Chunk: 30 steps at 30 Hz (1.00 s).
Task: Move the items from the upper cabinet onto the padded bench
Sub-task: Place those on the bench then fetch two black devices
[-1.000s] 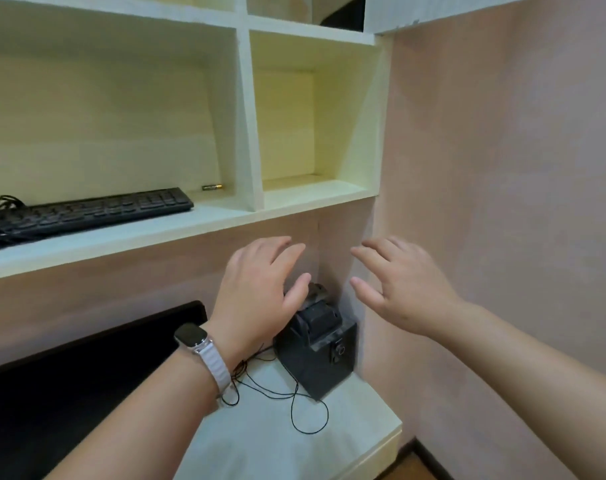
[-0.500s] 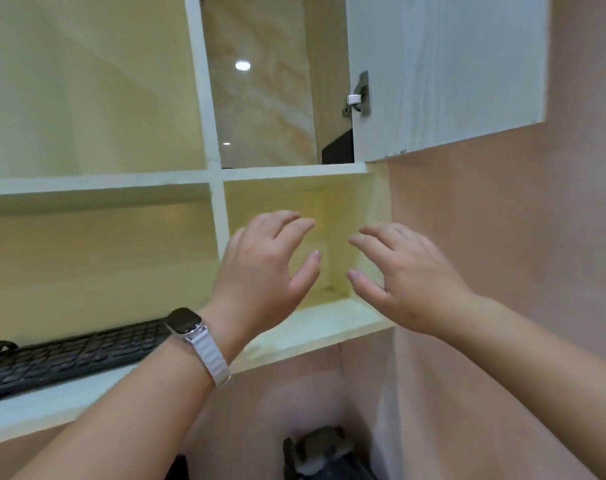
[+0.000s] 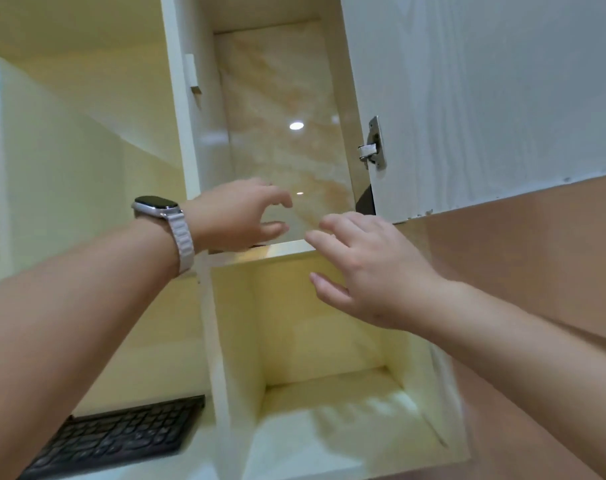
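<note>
— Pale yellow shelving (image 3: 87, 140) fills most of what we see, with a pinkish plaster wall (image 3: 537, 258) running down the right side. What do we have up top?

— We see the tall upper cabinet compartment (image 3: 284, 98) standing open, its glossy marbled back panel catching a round spot of light. Its white wood-grain door (image 3: 485, 98) is swung out to the right on a metal hinge (image 3: 374, 143).

— And our hands?

— Our left hand (image 3: 235, 216), with a grey-strapped smartwatch (image 3: 163, 216) on the wrist, reaches into the bottom of that compartment, just above the shelf edge (image 3: 281, 249). Its fingers are curled loosely and spread apart, holding nothing. Our right hand (image 3: 374, 271) hovers just beside it, slightly lower, in front of the shelf edge, fingers also spread wide and empty.

— Where are the items we mean to move?

— We can make out only a dark shape (image 3: 365, 202) at the lower right corner of the compartment, tucked behind the door edge (too little of it shows to say what it is). Neither hand touches it. The padded bench is out of view.

— Anything below?

— A small open cubby (image 3: 329, 341) sits directly under the compartment, and a black keyboard (image 3: 121, 434) lies on the lower shelf to the left.
</note>
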Tool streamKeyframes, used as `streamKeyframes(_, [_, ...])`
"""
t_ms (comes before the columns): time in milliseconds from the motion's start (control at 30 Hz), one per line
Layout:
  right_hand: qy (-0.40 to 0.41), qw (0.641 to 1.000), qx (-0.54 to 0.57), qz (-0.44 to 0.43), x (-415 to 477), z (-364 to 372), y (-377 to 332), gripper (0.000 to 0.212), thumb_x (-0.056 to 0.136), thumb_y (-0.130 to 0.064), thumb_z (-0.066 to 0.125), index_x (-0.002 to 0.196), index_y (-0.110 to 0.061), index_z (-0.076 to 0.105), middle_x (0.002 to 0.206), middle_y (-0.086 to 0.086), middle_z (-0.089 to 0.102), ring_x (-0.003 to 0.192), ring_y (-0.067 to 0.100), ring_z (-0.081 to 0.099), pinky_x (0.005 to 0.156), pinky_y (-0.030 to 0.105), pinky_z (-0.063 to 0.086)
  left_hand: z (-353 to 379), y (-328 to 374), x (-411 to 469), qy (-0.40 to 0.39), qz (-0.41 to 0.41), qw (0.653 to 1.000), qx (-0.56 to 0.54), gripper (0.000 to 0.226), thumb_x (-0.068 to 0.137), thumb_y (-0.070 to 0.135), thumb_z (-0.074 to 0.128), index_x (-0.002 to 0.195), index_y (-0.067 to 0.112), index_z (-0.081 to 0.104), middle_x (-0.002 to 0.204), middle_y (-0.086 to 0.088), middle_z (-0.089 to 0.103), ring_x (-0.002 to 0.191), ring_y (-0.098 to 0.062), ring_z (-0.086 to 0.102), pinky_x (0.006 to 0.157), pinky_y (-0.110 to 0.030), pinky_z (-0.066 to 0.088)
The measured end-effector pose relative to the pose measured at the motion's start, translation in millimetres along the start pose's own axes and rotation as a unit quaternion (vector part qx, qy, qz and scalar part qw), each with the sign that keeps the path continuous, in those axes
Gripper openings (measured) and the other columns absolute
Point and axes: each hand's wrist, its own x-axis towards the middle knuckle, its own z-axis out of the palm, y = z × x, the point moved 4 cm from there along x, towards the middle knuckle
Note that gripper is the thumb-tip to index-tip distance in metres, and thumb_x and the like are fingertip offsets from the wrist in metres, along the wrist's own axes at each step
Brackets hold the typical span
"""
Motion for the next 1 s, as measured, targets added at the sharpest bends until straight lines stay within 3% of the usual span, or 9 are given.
streamKeyframes(167, [-0.018,1.0,0.005,0.001,-4,19,13,0.055,0.087,-0.048,0.044,0.129,-0.015,0.055,0.113,0.007,0.062,0.104,0.031,0.057,0.096,0.043,0.04,7,-6,31,-0.144,-0.058,0.984,0.087,0.047,0.09,0.05,0.058,0.13,0.026,0.054,0.119,0.001,0.063,0.095,-0.019,0.056,0.087,-0.032,0.048])
streamKeyframes(300, [0.0,1.0,0.016,-0.005,-7,24,16,0.058,0.087,-0.048,0.046,0.135,-0.015,0.053,0.118,0.006,0.061,0.109,0.029,0.056,0.098,0.041,0.035,22,-13,42,-0.24,-0.105,0.958,0.118,0.051,0.088,0.052,0.057,0.128,0.02,0.056,0.12,-0.002,0.063,0.099,-0.023,0.057,0.089,-0.031,0.047])
streamKeyframes(400, [0.008,1.0,0.02,-0.018,-9,27,17,0.06,0.086,-0.047,0.048,0.136,-0.014,0.053,0.121,0.007,0.06,0.111,0.03,0.055,0.099,0.043,0.037,29,-14,45,-0.281,-0.124,0.944,0.117,0.05,0.09,0.049,0.053,0.123,0.013,0.061,0.119,-0.007,0.067,0.104,-0.026,0.063,0.09,-0.034,0.049])
streamKeyframes(567, [0.023,0.999,0.013,-0.035,-13,25,19,0.058,0.086,-0.044,0.051,0.135,-0.011,0.054,0.12,0.011,0.06,0.11,0.034,0.054,0.099,0.045,0.04,42,-17,47,-0.324,-0.131,0.926,0.147,0.05,0.095,0.046,0.047,0.126,0.008,0.062,0.127,-0.009,0.064,0.101,-0.026,0.06,0.08,-0.031,0.041])
streamKeyframes(667, [0.022,0.999,0.011,-0.035,-13,25,18,0.058,0.086,-0.045,0.05,0.134,-0.011,0.054,0.119,0.01,0.06,0.109,0.033,0.054,0.099,0.044,0.038,42,-16,44,-0.329,-0.117,0.922,0.164,0.042,0.098,0.032,0.047,0.129,0.007,0.059,0.13,-0.01,0.062,0.093,-0.023,0.052,0.082,-0.03,0.041])
streamKeyframes(767, [0.017,0.999,0.006,-0.038,-15,25,19,0.058,0.087,-0.045,0.05,0.134,-0.011,0.054,0.12,0.01,0.058,0.11,0.032,0.053,0.102,0.044,0.038,36,-16,40,-0.3,-0.103,0.937,0.15,0.038,0.092,0.022,0.049,0.126,0.011,0.06,0.123,-0.01,0.066,0.105,-0.029,0.063,0.093,-0.037,0.052])
streamKeyframes(833, [0.013,0.999,0.007,-0.033,-16,25,19,0.058,0.087,-0.046,0.049,0.134,-0.012,0.054,0.121,0.009,0.058,0.112,0.031,0.053,0.104,0.044,0.036,30,-15,37,-0.258,-0.098,0.954,0.114,0.041,0.089,0.021,0.05,0.128,0.014,0.058,0.117,-0.01,0.068,0.104,-0.031,0.064,0.091,-0.041,0.054])
streamKeyframes(1000, [0.015,1.0,0.019,-0.009,-15,27,15,0.055,0.087,-0.046,0.048,0.131,-0.014,0.055,0.121,0.006,0.058,0.112,0.028,0.051,0.106,0.042,0.032,8,-3,19,-0.167,-0.071,0.983,0.016,0.049,0.09,0.022,0.054,0.138,0.018,0.049,0.108,-0.002,0.07,0.094,-0.02,0.061,0.082,-0.03,0.053])
